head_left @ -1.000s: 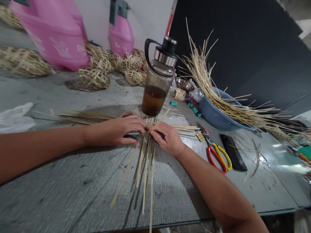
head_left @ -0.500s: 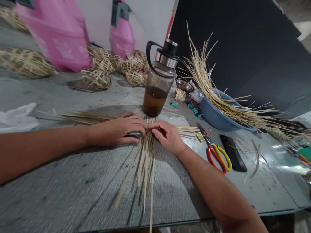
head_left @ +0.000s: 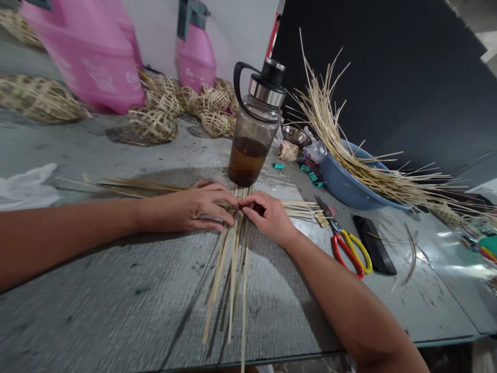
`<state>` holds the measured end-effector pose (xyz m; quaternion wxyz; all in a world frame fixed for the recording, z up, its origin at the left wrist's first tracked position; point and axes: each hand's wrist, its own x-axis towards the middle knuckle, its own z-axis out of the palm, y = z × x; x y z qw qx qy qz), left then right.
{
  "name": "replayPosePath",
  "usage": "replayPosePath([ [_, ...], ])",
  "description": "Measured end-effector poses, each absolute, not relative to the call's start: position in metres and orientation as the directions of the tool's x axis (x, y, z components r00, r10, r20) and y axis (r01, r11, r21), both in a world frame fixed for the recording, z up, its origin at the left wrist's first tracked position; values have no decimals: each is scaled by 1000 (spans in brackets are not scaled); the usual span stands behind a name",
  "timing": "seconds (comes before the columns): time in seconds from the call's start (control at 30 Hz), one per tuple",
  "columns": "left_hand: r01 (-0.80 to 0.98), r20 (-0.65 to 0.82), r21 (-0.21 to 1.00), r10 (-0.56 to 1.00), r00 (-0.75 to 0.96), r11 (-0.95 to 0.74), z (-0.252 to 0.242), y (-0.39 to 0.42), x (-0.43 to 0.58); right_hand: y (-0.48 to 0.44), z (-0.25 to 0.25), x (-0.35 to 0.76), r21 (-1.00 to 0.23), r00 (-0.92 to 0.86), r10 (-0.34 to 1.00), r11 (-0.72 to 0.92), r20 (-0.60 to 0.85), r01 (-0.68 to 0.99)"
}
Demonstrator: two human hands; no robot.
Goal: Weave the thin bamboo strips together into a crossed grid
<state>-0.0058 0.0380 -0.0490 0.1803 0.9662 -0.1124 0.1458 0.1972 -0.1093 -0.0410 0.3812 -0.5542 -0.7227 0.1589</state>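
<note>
Several pale bamboo strips [head_left: 234, 269] cross one another on the grey table [head_left: 116, 295], some running toward me and others out to both sides. Over the crossing lies my left hand [head_left: 205, 204], its fingers bent and pressed down on the strips. My right hand [head_left: 267, 215] meets it there, thumb and forefinger pinched together on the strips at the crossing. The fingers hide most of the woven middle. Just behind the hands stands a clear bottle [head_left: 250, 150] with brown liquid and a black handle.
Red-and-yellow-handled scissors [head_left: 349, 248] and a black phone-like slab [head_left: 373, 246] lie right. A blue basin [head_left: 345, 181] holds a big bundle of strips [head_left: 341, 140]. Woven balls [head_left: 153, 124] and pink sprayers [head_left: 198, 59] stand at the back left. White plastic [head_left: 29, 186] lies far left.
One strip pointing toward me has swung to the right, closer to the others. My left fingers have shifted slightly over the crossing; my right hand stays nearly in place.
</note>
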Motion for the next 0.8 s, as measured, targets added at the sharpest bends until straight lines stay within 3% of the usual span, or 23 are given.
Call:
replayPosePath([
  [0.47,-254,316,341,-144,938,-905,-47,36,-7,-110,-39,197,-686,-66,928,317,366,655],
  [0.8,-232,312,398,-107,944,-888,-43,33,-6,-111,-37,199,-615,-258,891,446,373,650],
])
